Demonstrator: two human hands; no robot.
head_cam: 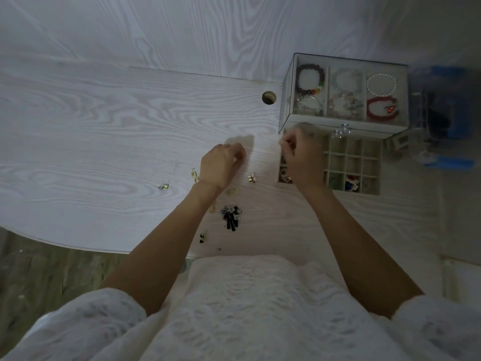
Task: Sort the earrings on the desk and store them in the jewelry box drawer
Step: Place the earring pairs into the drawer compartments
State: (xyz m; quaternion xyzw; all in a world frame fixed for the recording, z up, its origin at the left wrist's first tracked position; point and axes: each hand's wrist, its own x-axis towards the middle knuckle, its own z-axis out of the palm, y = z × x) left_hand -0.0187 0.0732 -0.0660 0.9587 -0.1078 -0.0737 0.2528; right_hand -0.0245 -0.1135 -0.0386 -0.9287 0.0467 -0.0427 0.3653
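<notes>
A glass jewelry box stands at the desk's right, its drawer pulled out, showing a grid of small compartments with a few coloured pieces near the front. My right hand hovers over the drawer's left edge, fingers pinched; whether it holds an earring I cannot tell. My left hand rests curled on the desk, fingertips down. Gold earrings lie around it: one far left, one by the wrist, one between the hands. A dark cluster of earrings lies nearer me.
Bracelets fill the box's top compartments. A round cable hole sits left of the box. A blue and black object stands right of the box. The desk's curved front edge runs at lower left.
</notes>
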